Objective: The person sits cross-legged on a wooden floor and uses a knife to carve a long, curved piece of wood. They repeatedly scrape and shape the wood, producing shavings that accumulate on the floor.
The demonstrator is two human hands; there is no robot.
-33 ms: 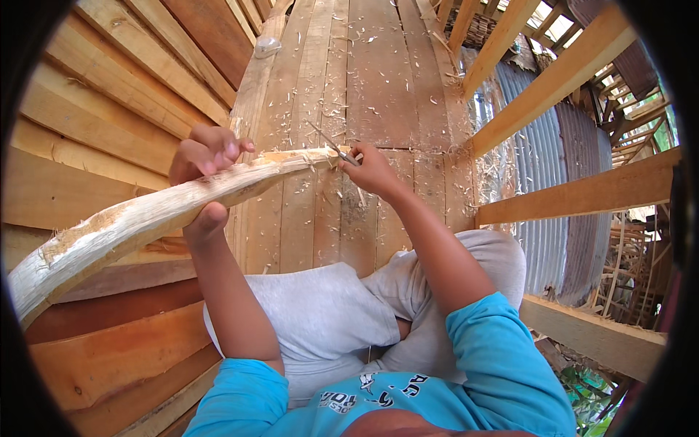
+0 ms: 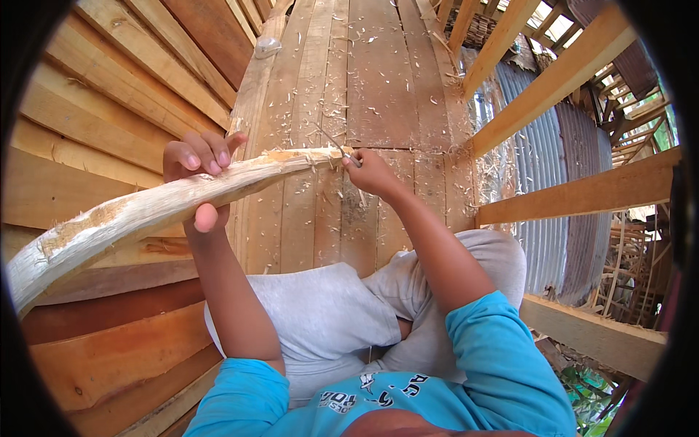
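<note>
A long, curved, peeled wooden branch [image 2: 145,197] runs from the left edge to a narrower carved end near the middle. My left hand [image 2: 198,154] holds it from beneath, thumb on the near side and fingers over the far side, with the index finger lifted off. At the narrow end, my right hand [image 2: 373,175] is closed round the handle of a small knife [image 2: 332,140]. Its thin blade slants up and left across the branch tip. Most of the handle is hidden in my fingers.
Wood shavings lie scattered over the plank floor [image 2: 375,95]. Toward the far left sits a small clear plastic object [image 2: 267,47]. A slatted plank wall [image 2: 95,175] rises on the left. Wooden rails [image 2: 575,193] and corrugated metal sheets [image 2: 535,240] stand on the right.
My left hand's fingers have shifted on the branch and its index finger is raised higher. My right hand and the knife have moved slightly to the right.
</note>
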